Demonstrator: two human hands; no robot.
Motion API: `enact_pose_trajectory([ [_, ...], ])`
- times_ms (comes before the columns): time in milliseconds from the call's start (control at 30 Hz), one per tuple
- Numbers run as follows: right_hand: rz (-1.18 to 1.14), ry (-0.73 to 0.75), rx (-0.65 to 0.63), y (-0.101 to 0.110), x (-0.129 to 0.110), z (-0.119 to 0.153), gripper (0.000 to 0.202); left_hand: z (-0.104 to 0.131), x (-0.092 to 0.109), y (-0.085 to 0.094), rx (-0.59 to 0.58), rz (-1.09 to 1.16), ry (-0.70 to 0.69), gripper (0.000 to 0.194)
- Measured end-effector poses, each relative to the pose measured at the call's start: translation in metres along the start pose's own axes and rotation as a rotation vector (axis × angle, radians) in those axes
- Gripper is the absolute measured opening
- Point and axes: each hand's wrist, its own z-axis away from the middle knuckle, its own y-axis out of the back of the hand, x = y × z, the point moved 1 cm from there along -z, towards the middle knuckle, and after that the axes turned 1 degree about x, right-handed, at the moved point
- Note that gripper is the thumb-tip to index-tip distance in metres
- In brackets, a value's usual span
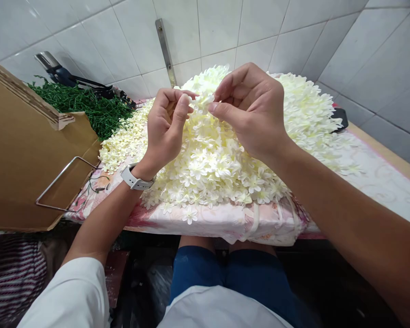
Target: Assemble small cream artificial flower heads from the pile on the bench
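A large heap of white and pale-yellow artificial flowers (212, 168) covers the cloth-topped table in front of me. Above the heap, my left hand (167, 130), with a white watch (136, 177) on its wrist, is closed in a pinch at a white flower (202, 103). From the other side my right hand (254, 114) pinches at the same spot with thumb and index finger. The flower blends into the pile behind, so its exact outline between the fingertips is hard to make out. One loose flower (189, 215) lies on the table's front edge.
A cardboard box (27, 168) with a metal wire frame (59, 182) stands at the left. Green plastic stems (89, 111) are piled behind it, near a dark tool with a silver end (51, 64). A black object (340, 119) pokes out at right. Tiled walls enclose the back.
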Motion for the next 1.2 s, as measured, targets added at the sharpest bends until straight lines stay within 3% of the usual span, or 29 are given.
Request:
enact_pose_trajectory([
  [233,0.015,-0.049,0.001,0.000,-0.001,0.000,0.032,-0.004,-0.004,0.004,0.085,-0.021,0.033,0.039],
  [467,-0.005,-0.041,-0.015,-0.001,-0.001,0.000,0.032,-0.003,-0.010,0.004,0.080,-0.027,0.037,0.039],
  [667,-0.076,0.000,0.042,0.006,-0.001,-0.005,0.023,-0.030,-0.049,0.043,0.195,0.020,0.026,0.039],
  [733,-0.104,-0.007,0.057,0.006,-0.001,-0.007,0.024,-0.036,-0.056,0.051,0.159,0.008,0.047,0.040],
  [867,-0.056,-0.038,0.052,0.006,0.000,-0.006,0.026,-0.033,-0.050,0.046,0.150,-0.005,0.080,0.033],
  [1200,0.010,-0.046,0.042,0.007,0.007,-0.005,0.025,-0.022,-0.034,0.034,0.129,-0.080,-0.010,0.030],
])
